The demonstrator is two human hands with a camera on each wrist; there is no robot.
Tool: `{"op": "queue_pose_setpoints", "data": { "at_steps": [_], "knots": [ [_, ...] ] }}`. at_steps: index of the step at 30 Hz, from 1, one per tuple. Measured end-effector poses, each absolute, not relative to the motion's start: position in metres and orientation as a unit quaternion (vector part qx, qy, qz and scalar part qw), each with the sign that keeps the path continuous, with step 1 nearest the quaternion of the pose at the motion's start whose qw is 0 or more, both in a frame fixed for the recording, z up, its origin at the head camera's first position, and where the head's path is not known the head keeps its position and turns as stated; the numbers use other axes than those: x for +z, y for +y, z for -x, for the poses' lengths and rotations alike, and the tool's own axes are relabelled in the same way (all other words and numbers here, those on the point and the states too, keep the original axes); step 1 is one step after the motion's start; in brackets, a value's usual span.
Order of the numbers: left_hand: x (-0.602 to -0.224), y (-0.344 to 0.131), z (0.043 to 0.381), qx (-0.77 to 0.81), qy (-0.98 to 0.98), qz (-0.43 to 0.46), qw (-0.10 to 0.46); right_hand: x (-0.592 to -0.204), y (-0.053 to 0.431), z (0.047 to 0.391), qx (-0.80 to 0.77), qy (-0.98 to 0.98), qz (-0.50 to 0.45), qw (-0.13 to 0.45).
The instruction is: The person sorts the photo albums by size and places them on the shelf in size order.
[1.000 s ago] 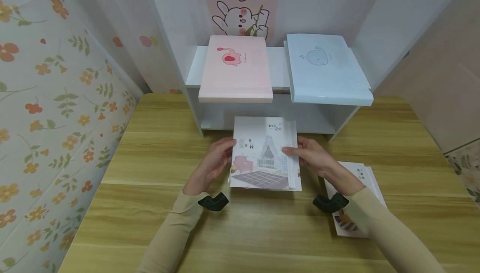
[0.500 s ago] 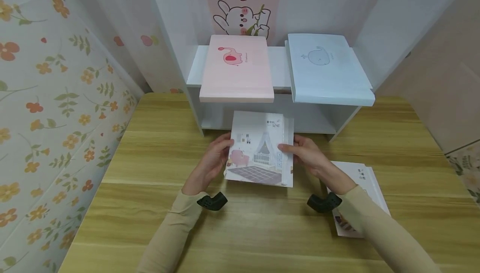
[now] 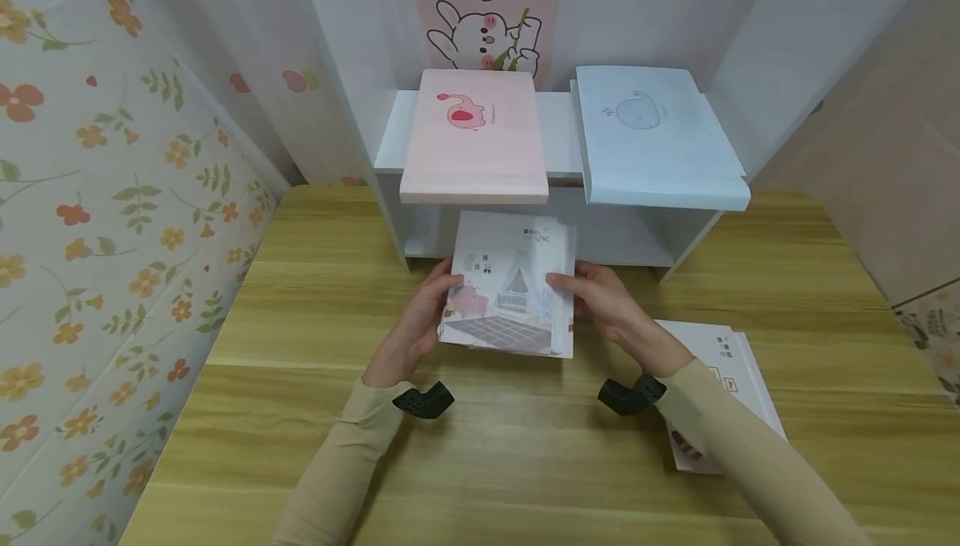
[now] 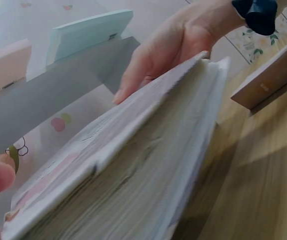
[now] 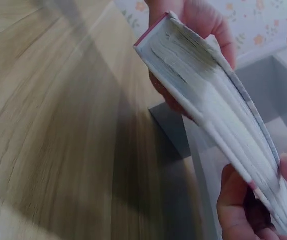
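A thick white hardcover book (image 3: 498, 300), its cover printed with a crib, a canopy and a pink animal, is held tilted above the table in front of the shelf's lower opening. My left hand (image 3: 420, 308) grips its left edge, thumb on the cover. On the opposite edge my right hand (image 3: 611, 308) pinches it, thumb on top and fingers beneath. The left wrist view shows the page block of the book (image 4: 118, 155) edge-on. Its cream pages also show in the right wrist view, where the book (image 5: 203, 90) stands slanted between both hands.
A white shelf unit (image 3: 626, 233) stands at the back of the wooden table (image 3: 300, 304). On its upper board lie a pink elephant book (image 3: 472, 150) and a blue whale book (image 3: 652, 146), both overhanging the front. Another white book (image 3: 731, 363) lies under my right forearm.
Both hands have carried the book a little leftward and away from me, closer to the shelf's lower opening. Their hold is the same, and the other books have stayed put.
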State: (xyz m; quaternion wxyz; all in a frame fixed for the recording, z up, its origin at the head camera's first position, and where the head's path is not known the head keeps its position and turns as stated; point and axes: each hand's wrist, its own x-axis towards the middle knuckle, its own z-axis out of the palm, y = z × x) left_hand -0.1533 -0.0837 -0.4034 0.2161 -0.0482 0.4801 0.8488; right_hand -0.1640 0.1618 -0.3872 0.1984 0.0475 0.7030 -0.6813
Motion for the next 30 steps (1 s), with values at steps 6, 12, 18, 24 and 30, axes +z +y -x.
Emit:
{"op": "queue_pose_setpoints", "data": {
  "at_steps": [6, 12, 18, 24, 30],
  "knots": [
    [-0.404, -0.085, 0.154, 0.861, 0.463, 0.061, 0.202, -0.388, 0.156, 0.169, -0.685, 0.701, -0.06, 0.19],
    [-0.405, -0.086, 0.156, 0.86, 0.48, 0.062, 0.164, -0.389, 0.155, 0.173, -0.703, 0.681, -0.063, 0.195],
    [-0.406, -0.088, 0.156, 0.866, 0.475, 0.052, 0.145, -0.389, 0.149, 0.18, -0.703, 0.682, -0.061, 0.194],
    [-0.407, -0.092, 0.158, 0.882, 0.448, 0.035, 0.139, -0.387, 0.143, 0.187, -0.705, 0.681, -0.071, 0.183],
    [-0.408, -0.096, 0.159, 0.886, 0.441, 0.035, 0.138, -0.385, 0.136, 0.191, -0.712, 0.673, -0.089, 0.18]
  ]
}}
